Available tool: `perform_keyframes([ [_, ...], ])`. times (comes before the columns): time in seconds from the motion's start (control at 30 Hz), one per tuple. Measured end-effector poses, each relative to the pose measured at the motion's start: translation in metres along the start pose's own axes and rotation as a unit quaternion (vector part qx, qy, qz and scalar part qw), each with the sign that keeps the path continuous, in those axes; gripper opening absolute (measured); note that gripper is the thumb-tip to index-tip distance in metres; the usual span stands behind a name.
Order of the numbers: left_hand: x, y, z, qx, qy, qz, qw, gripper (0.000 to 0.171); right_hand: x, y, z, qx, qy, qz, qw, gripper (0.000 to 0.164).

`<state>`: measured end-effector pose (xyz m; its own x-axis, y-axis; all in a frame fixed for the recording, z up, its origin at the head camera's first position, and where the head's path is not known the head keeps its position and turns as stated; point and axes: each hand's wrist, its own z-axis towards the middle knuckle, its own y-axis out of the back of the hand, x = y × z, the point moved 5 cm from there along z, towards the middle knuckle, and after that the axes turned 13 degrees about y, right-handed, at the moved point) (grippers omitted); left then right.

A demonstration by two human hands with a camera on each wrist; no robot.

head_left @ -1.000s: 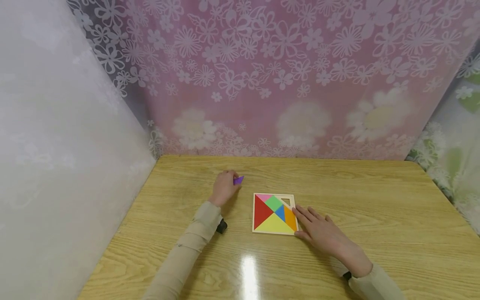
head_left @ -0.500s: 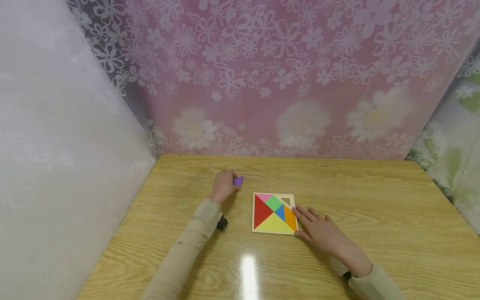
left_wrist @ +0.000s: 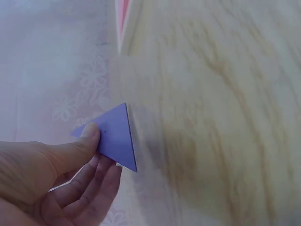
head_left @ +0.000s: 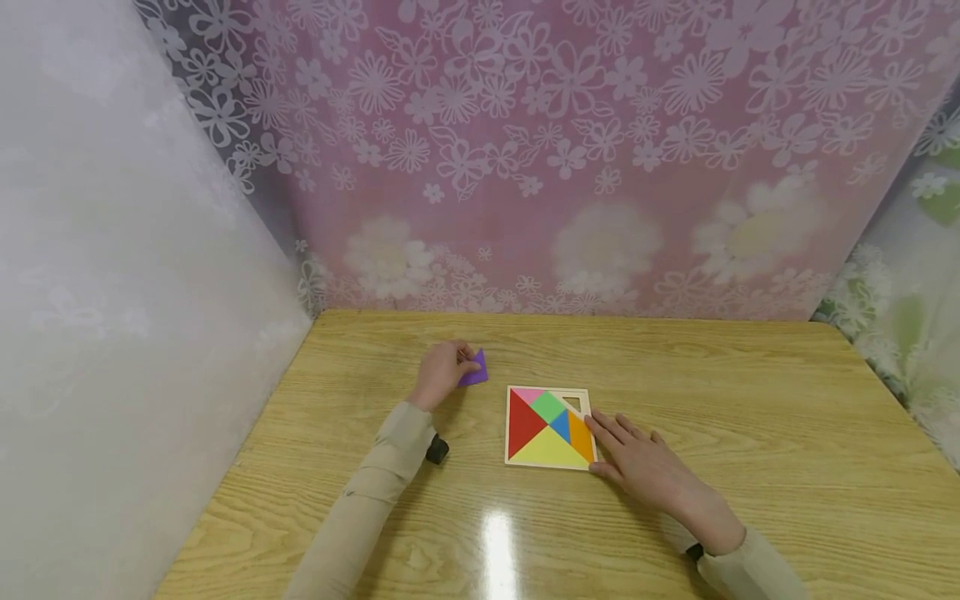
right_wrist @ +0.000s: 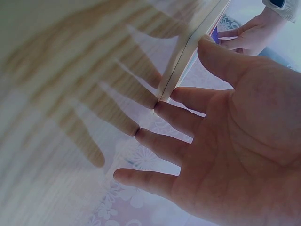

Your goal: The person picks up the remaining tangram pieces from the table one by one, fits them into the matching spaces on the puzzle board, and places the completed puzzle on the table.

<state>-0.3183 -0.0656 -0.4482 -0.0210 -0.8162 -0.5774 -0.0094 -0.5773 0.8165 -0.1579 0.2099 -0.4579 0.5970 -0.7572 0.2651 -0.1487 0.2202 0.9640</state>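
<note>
My left hand (head_left: 442,372) pinches a purple triangle tangram piece (left_wrist: 115,136) between thumb and fingers, left of and beyond the puzzle tray. The square wooden tangram tray (head_left: 551,388) lies flat on the table. In it sit a red triangle (head_left: 525,425), a yellow triangle (head_left: 551,450), a pink piece (head_left: 528,395), a green square (head_left: 548,407), a blue triangle (head_left: 561,426) and an orange piece (head_left: 579,437). A bare slot with a triangular cutout shows at its upper right corner. My right hand (head_left: 645,467) rests with spread, straight fingers against the tray's right edge.
The wood-grain table (head_left: 750,400) reaches back to a pink flowered curtain (head_left: 525,167). A pale curtain (head_left: 135,292) hangs along the left side. Light glares off the table's front (head_left: 498,550).
The purple triangle has turned in my left hand and shows more of its face. That hand has shifted slightly left and toward me; my right hand stays put at the tray.
</note>
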Motion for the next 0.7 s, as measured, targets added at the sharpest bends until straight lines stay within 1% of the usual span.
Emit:
perform_keyframes([
  [0.1, -0.002, 0.002, -0.003, -0.006, -0.012, -0.009, 0.9999, 0.017, 0.001, 0.000, -0.001, -0.004, 0.004, 0.001, 1.000, 0.064],
  [0.17, -0.002, 0.001, -0.004, -0.001, -0.014, -0.023, 0.9996, 0.019, 0.001, 0.001, -0.001, -0.005, 0.005, 0.003, 1.000, 0.064],
  [0.33, -0.004, -0.001, -0.010, 0.015, -0.012, -0.071, 0.9973, 0.036, 0.001, 0.001, -0.001, -0.006, 0.007, 0.004, 1.000, 0.063],
  [0.4, -0.005, -0.002, -0.012, 0.012, -0.018, -0.078, 0.9967, 0.040, 0.001, 0.001, -0.001, -0.005, 0.007, 0.002, 1.000, 0.063],
  [0.57, -0.007, -0.004, -0.015, 0.008, -0.025, -0.084, 0.9961, 0.036, 0.000, 0.001, -0.001, -0.003, 0.008, 0.001, 1.000, 0.063],
  [0.7, -0.010, -0.005, -0.017, 0.009, -0.025, -0.094, 0.9952, 0.033, 0.000, 0.001, 0.000, -0.004, 0.008, 0.002, 1.000, 0.063],
])
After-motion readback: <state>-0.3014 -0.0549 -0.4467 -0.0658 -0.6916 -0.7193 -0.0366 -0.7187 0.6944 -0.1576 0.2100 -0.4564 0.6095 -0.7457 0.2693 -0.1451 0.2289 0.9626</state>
